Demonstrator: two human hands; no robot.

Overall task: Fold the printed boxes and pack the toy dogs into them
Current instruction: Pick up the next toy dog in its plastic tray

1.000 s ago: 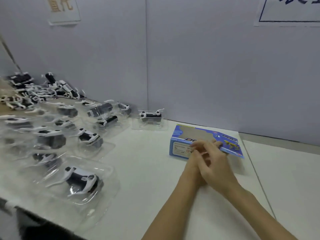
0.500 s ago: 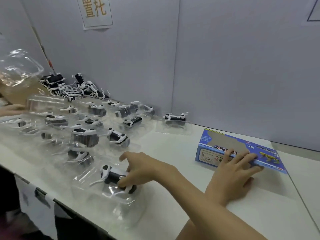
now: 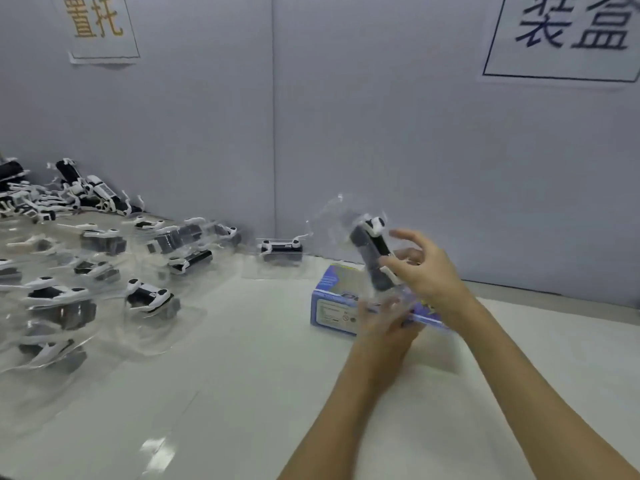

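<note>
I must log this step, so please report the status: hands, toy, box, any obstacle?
Both hands hold black-and-white toy dog in clear plastic tray, tilted above blue printed box. Nothing between them.

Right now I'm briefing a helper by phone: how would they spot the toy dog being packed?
Find the blue printed box near the wall. Just above it, both hands hold one black-and-white toy dog in a clear tray. It is the only dog lifted off the table and tilted upright; the others lie flat at left.
</note>
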